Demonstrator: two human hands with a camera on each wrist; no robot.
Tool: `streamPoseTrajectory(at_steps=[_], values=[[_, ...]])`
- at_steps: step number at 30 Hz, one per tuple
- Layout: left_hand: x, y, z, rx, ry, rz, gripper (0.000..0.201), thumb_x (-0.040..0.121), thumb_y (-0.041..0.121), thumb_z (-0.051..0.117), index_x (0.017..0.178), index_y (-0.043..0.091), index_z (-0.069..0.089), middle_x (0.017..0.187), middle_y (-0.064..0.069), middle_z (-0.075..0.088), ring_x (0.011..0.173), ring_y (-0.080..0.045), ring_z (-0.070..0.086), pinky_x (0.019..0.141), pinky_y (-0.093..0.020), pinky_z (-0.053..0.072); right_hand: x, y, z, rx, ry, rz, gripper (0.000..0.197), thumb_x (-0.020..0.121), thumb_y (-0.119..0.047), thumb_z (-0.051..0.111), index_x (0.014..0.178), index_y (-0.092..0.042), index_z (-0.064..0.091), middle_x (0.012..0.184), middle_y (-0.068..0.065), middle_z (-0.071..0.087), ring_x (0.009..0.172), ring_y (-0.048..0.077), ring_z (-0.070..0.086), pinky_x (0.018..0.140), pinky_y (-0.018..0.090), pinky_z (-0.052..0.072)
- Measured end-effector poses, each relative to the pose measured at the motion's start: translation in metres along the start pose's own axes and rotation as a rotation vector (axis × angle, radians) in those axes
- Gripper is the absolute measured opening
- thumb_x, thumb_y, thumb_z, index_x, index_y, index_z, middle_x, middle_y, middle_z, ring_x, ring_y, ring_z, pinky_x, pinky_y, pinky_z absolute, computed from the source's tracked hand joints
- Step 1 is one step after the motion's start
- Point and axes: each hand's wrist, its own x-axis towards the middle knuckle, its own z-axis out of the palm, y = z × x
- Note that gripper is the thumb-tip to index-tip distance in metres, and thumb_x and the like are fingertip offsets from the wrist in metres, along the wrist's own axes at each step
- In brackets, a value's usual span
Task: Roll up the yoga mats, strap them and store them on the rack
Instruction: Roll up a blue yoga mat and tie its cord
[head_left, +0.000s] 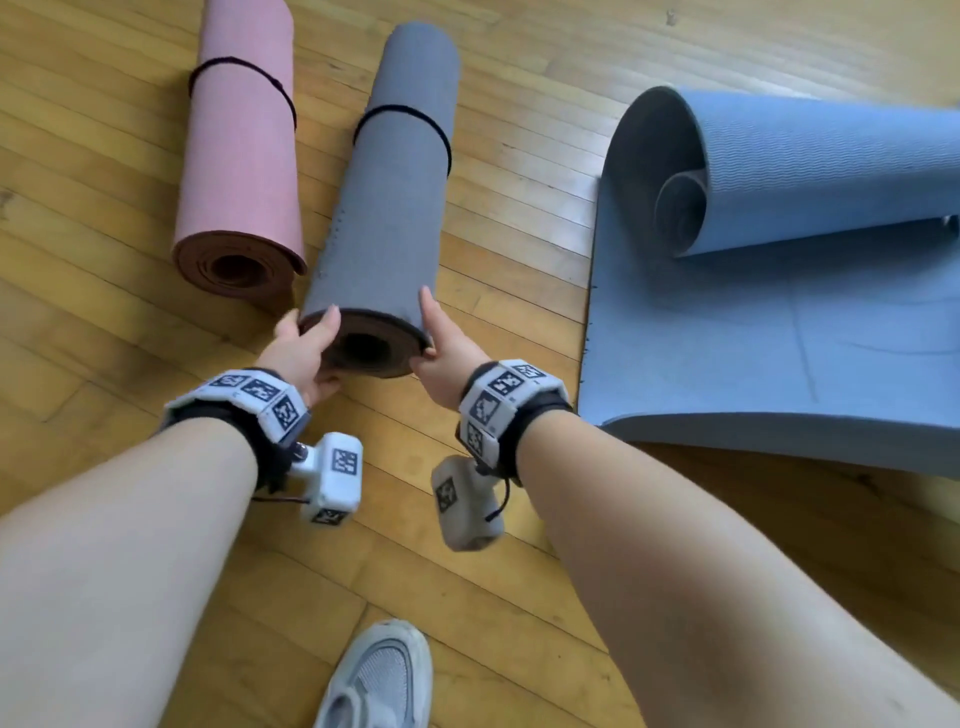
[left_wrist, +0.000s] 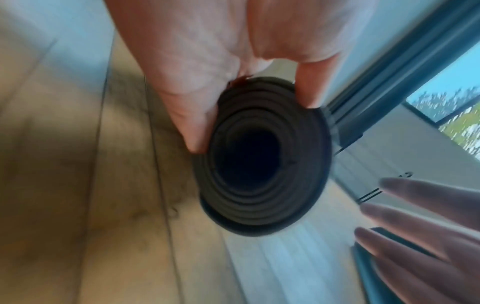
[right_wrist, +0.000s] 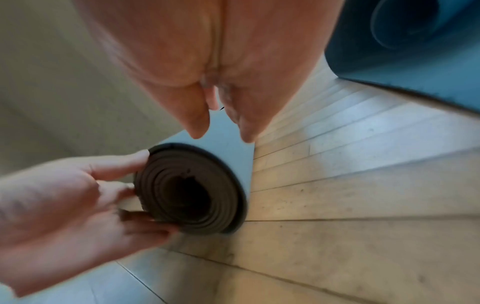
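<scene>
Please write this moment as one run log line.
left hand: grips rolled grey yoga mat end | right hand: touches same end | blue mat: unrolled

My left hand (right_wrist: 64, 205) holds the dark round end of the rolled mat (right_wrist: 192, 191) on the wood floor (right_wrist: 363, 205).

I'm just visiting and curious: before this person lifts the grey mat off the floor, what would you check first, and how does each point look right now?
1. Grey mat fully rolled: ok, tight coils show at its near end.
2. Black strap around it: ok at the far part; none shows near the hands.
3. Left hand gripping the near end: ok, thumb over the top, fingers underneath.
4. Right hand gripping: cannot tell; it lies against the rim with fingers fairly straight.
5. Pink mat out of the way: ok, strapped and lying beside.
6. Blue mat: not ok, still partly unrolled.
7. Rack: cannot tell, out of view.
</scene>
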Motion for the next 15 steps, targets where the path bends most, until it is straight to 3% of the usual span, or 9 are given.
streamPoseTrajectory(at_steps=[2, 4, 7, 11, 15], values=[[0.004, 0.012, -0.016, 0.238, 0.084, 0.063, 0.081, 0.09, 0.042, 0.06, 0.152, 0.028, 0.01, 0.153, -0.008, 0.024, 0.133, -0.035, 0.037, 0.098, -0.05, 0.043, 0.011, -0.011, 0.0, -0.052, -0.028, 0.026, 0.077, 0.097, -0.003, 0.044, 0.154, -0.02, -0.005, 0.162, 0.003, -0.001, 0.148, 0.018, 0.008, 0.119, 0.033, 0.015], [0.003, 0.016, -0.023, 0.566, 0.17, 0.141, 0.089, 0.089, 0.04, 0.063, 0.153, 0.028, 0.002, 0.155, -0.012, 0.014, 0.138, -0.034, 0.028, 0.112, -0.046, 0.027, 0.015, -0.008, 0.0, -0.165, -0.083, 0.072, 0.076, 0.098, -0.005, 0.045, 0.154, -0.02, -0.005, 0.162, 0.002, -0.004, 0.148, 0.019, 0.007, 0.116, 0.033, 0.017], [-0.004, 0.018, -0.016, 0.796, 0.109, 0.22, 0.096, 0.085, 0.035, 0.069, 0.153, 0.03, 0.001, 0.157, -0.013, -0.002, 0.144, -0.029, 0.013, 0.118, -0.038, 0.015, 0.004, 0.015, -0.004, -0.409, -0.172, 0.139, 0.068, 0.1, -0.017, 0.045, 0.154, -0.021, 0.005, 0.162, 0.001, -0.002, 0.146, 0.024, 0.019, 0.113, 0.039, 0.028], [-0.009, 0.021, 0.006, 1.112, 0.043, 0.186, 0.088, 0.086, 0.045, 0.066, 0.152, 0.035, 0.008, 0.157, -0.009, -0.018, 0.145, -0.029, -0.015, 0.118, -0.051, 0.005, -0.023, 0.055, -0.036, -0.575, -0.154, 0.204, 0.064, 0.098, -0.022, 0.05, 0.153, -0.023, 0.017, 0.161, 0.0, 0.003, 0.14, 0.026, 0.032, 0.109, 0.04, 0.037], [-0.024, 0.025, 0.039, 1.263, 0.041, 0.249, 0.088, 0.083, 0.054, 0.065, 0.151, 0.033, 0.014, 0.158, -0.011, -0.018, 0.144, -0.033, -0.019, 0.117, -0.054, 0.002, -0.061, 0.089, -0.089, -0.644, -0.041, 0.25, 0.062, 0.098, -0.025, 0.052, 0.152, -0.022, 0.022, 0.161, 0.003, 0.009, 0.141, 0.024, 0.03, 0.112, 0.038, 0.033]])
